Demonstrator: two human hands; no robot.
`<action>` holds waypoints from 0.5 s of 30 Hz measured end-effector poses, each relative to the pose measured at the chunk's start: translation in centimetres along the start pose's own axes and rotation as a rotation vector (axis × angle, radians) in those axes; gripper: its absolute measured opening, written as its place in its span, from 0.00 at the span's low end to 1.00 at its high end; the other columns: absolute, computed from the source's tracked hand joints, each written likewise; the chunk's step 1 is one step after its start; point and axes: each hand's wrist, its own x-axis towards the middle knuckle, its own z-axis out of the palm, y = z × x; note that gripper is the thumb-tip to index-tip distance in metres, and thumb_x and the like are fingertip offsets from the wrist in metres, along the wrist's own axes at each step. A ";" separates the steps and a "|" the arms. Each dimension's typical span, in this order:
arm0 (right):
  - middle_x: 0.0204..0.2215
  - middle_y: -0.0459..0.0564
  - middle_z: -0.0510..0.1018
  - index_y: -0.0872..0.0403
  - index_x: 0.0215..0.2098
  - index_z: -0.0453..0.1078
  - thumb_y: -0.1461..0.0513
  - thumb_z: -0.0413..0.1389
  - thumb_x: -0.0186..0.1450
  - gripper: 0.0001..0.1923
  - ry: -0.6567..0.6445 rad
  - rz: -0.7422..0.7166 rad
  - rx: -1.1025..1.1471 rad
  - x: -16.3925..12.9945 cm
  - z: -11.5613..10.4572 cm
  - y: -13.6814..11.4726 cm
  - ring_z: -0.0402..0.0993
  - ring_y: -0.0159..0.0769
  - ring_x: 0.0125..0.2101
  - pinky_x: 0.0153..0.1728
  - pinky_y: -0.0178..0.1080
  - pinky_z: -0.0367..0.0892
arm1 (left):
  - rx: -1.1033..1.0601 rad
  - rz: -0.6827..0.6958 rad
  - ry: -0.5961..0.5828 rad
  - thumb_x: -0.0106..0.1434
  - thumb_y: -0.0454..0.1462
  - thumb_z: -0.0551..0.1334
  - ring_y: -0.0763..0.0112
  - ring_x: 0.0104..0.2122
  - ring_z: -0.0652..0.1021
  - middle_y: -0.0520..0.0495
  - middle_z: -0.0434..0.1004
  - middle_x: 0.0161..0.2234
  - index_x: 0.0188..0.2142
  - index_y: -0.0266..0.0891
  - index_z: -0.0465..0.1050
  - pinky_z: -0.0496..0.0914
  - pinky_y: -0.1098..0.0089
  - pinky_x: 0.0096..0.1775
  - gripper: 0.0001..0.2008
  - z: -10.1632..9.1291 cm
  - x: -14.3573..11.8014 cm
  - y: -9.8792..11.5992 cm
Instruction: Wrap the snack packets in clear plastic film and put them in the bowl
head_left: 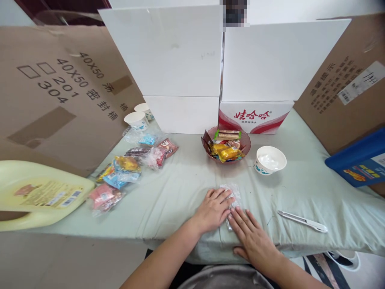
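Near the front edge of the cloth-covered table lies a piece of clear crinkled plastic, perhaps a flattened bag. My left hand rests flat across it with the fingers stretched out. Just to its right, my right hand lies palm down, its fingertips on the plastic close to the left hand's fingers. Both hands are open and partly cover the plastic. Beyond them stands a pink glass bowl of wrapped snacks. A paper bowl with something white or clear inside is right of it.
Snack packets lie loosely at left, before paper cups and beside a yellow jug. A white folded knife-like tool is at right, a blue container beyond. White panels and cardboard boxes wall the table.
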 end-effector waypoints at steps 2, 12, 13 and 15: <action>0.64 0.57 0.60 0.60 0.64 0.57 0.66 0.54 0.60 0.33 0.006 0.028 -0.064 -0.9 0.5 -0.8 0.51 0.48 0.64 0.61 0.50 0.52 | -0.012 0.020 -0.024 0.69 0.42 0.56 0.55 0.64 0.58 0.47 0.62 0.63 0.60 0.47 0.63 0.52 0.47 0.61 0.21 -0.2 -0.1 0.0; 0.35 0.50 0.78 0.53 0.46 0.70 0.66 0.43 0.71 0.14 0.049 0.153 0.537 1.1 -2.5 1.6 0.73 0.35 0.35 0.37 0.37 0.67 | -0.109 0.084 -0.067 0.67 0.40 0.57 0.55 0.65 0.56 0.46 0.66 0.61 0.65 0.43 0.55 0.49 0.45 0.62 0.28 -0.4 -0.3 0.0; 0.34 0.50 0.78 0.53 0.46 0.69 0.66 0.42 0.71 0.15 0.047 0.177 0.533 1.8 -2.4 2.1 0.73 0.35 0.35 0.36 0.36 0.67 | -0.112 0.081 -0.069 0.66 0.38 0.57 0.55 0.65 0.56 0.45 0.66 0.61 0.65 0.42 0.52 0.49 0.45 0.62 0.30 -0.3 -0.3 0.0; 0.33 0.49 0.77 0.53 0.47 0.69 0.65 0.42 0.72 0.15 0.009 0.213 0.445 3.1 -1.7 3.3 0.74 0.34 0.33 0.33 0.35 0.66 | -0.113 0.073 -0.069 0.64 0.35 0.57 0.54 0.65 0.57 0.43 0.66 0.61 0.67 0.39 0.48 0.50 0.44 0.62 0.33 -0.2 -0.3 0.0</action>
